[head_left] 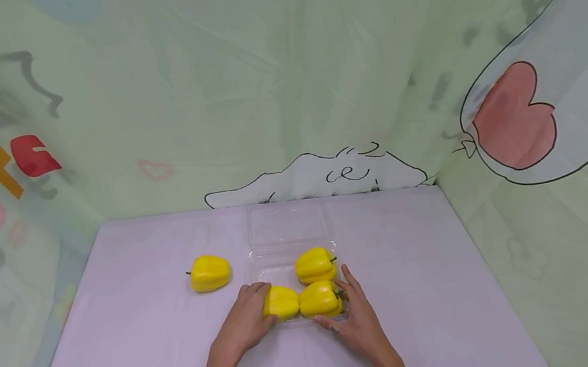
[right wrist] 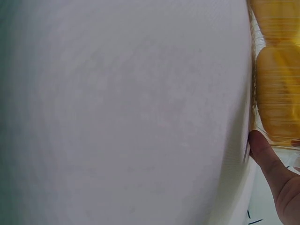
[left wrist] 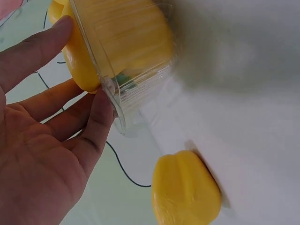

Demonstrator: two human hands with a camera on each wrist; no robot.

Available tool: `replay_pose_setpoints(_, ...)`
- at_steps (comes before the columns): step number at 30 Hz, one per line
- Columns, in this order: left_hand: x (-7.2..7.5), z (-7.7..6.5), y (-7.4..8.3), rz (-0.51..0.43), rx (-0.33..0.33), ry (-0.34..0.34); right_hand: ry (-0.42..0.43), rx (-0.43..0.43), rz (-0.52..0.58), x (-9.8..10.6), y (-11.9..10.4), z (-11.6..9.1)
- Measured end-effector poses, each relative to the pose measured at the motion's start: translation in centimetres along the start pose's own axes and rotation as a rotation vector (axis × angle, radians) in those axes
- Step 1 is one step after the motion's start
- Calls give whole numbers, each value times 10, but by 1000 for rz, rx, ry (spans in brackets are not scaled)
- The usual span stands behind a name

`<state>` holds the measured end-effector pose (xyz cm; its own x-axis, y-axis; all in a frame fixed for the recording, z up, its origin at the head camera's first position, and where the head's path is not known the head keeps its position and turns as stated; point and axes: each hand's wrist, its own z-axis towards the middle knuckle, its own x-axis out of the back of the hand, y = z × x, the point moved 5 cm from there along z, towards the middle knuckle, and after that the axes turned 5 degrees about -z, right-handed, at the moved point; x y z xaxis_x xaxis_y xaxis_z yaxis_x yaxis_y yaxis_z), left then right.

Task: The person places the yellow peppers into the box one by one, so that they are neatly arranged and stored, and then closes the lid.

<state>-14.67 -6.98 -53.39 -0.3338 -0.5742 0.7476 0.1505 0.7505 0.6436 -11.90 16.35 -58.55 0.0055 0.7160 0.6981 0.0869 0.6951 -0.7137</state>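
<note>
A glossy yellow bell pepper (head_left: 282,305) held in the near-left of a clear plastic box (head_left: 273,271)
The left hand (head_left: 248,316) pinches it there; the right hand (head_left: 360,316) spreads wide around the near-right yellow pepper (head_left: 317,301), its thumb at the near rim — probably to steady so light a box. A third yellow pepper (head_left: 314,265) lies inside, far right; a loose yellow pepper (head_left: 210,272) rests left of it all — on the lilac-covered bench (head_left: 425,291).

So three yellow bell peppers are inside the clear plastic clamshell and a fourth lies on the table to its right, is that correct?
Not quite: the fourth yellow bell pepper lies to the left of the clear plastic clamshell, as the head view shows.
</note>
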Motion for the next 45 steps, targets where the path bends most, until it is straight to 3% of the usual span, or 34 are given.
replay_pose_setpoints(12, -3, -2, -2, 3, -38, 28, 4, -6, -18, 0, 0, 0)
replay_pose_setpoints(27, -4, -7, -2, -79, -51, 64, 6, 5, -12, 0, 2, 0)
replay_pose_setpoints(33, 8, -9, -3, -173, -50, 83, 9, 12, -16, 0, 1, 0)
replay_pose_setpoints(39, 24, -11, -12, -296, -7, 132, 11, 18, 0, 1, 0, -1)
replay_pose_setpoints(45, 44, -13, -29, -281, -51, 252, 9, 8, 9, 1, 0, -1)
